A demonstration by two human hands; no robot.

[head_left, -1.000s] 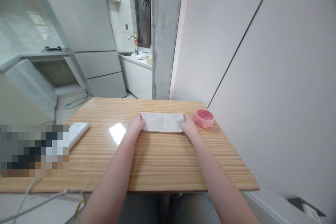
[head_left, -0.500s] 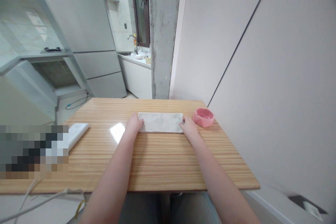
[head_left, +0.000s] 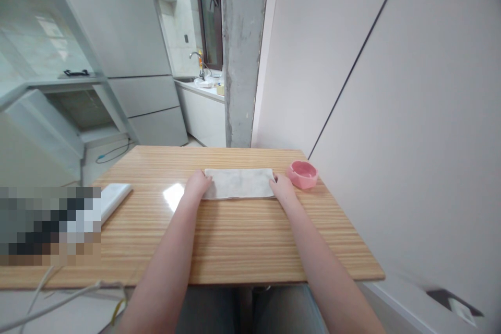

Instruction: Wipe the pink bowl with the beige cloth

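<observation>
1. We reach both arms forward over the table (head_left: 235,240), forearms converging toward a folded white cloth (head_left: 238,183) that lies flat near the far middle of the tabletop.
2. Our left hand (head_left: 197,186) rests at the cloth's left end, knuckles up, fingers curled down onto the edge; it seems to be nipping that end, though the fingertips are hidden under the hand.
3. Our right hand (head_left: 282,188) sits at the right end in the same way, fingers bent onto the cloth's short edge, touching it; we cannot tell whether the fabric is pinched or only pressed.
4. The cloth stretches straight between the two hands, its long sides parallel to the table's far edge.
5. A blurred, pixelated patch covers the left part of the table, so what lies there cannot be made out.
6. Our elbows and lap are cut off at the bottom of the view.
7. A pink bowl (head_left: 302,174) stands just right of the right hand, near it but apart.
8. A flat white box (head_left: 113,199) lies well to the left, partly under the blurred patch.
9. A white wall (head_left: 391,115) runs close along the table's right side; a concrete pillar (head_left: 242,52) and a fridge (head_left: 129,47) stand beyond the far edge.
10. Nothing lies between our hands and the cloth.
</observation>
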